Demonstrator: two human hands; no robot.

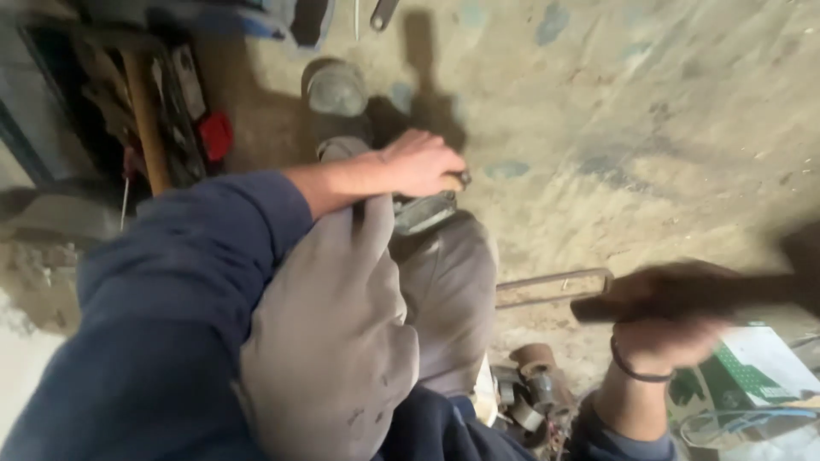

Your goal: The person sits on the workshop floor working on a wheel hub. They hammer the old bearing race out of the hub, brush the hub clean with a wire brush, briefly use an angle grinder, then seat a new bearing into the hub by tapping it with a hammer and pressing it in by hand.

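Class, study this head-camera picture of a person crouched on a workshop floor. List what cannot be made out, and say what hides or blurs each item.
- Dark long-handled tool in the right hand: motion-blurred; its head is cut off by the right edge.
- Grey metal part under the left hand: mostly hidden by the hand and the grey trouser knee.
- Rusty round metal parts by the leg: too small and blurred.

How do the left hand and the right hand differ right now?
The left hand shows sharp, pressed down on a small metal part on the knee; the right hand is motion-blurred, raised over the floor, gripping a dark handle. The right wrist wears a dark band; the left wrist is bare. Both are ungloved, with blue sleeves.
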